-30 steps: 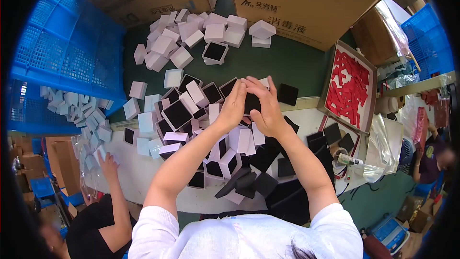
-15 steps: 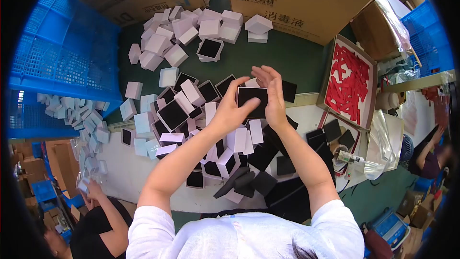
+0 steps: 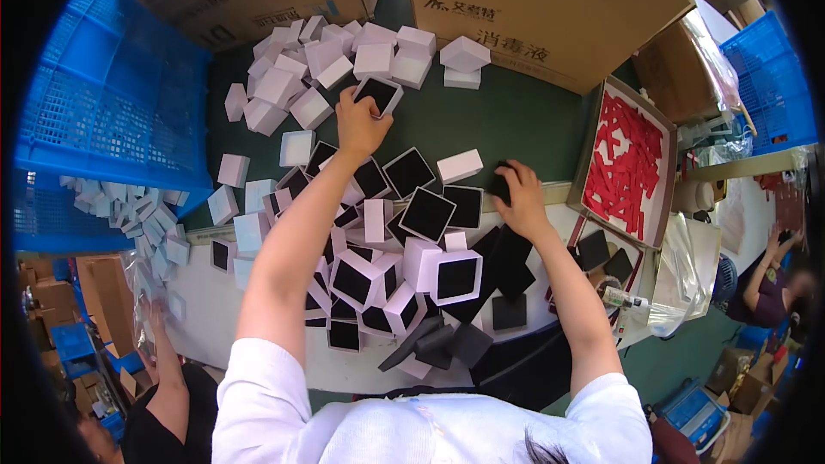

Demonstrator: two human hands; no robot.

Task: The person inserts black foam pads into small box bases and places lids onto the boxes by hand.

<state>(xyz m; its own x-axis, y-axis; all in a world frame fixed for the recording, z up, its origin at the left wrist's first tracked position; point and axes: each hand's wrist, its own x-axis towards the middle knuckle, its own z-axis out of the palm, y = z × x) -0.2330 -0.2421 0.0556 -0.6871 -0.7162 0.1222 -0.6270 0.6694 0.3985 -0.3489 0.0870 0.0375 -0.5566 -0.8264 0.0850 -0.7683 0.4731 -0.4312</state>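
My left hand (image 3: 363, 125) is closed on a small white box with a black inside (image 3: 379, 93), by the pile of white boxes (image 3: 284, 86) at the back. My right hand (image 3: 518, 193) grips a black pad (image 3: 502, 182) at the middle right, its fingers bent over it. Between my arms lies a heap of white boxes with black insides (image 3: 427, 213). One white box (image 3: 460, 166) rests on its side between my hands. Loose black pads (image 3: 470, 344) lie nearer my body.
Blue crates (image 3: 112, 94) stand on the left, cardboard cartons (image 3: 550, 17) at the back. An open box of red strips (image 3: 620, 163) is at the right. A co-worker's arm (image 3: 168, 369) is at lower left; another person (image 3: 763, 279) sits far right.
My hands have parted: the left went up and left onto a box, the right moved to a black pad. The box they held between them now lies among the heap.
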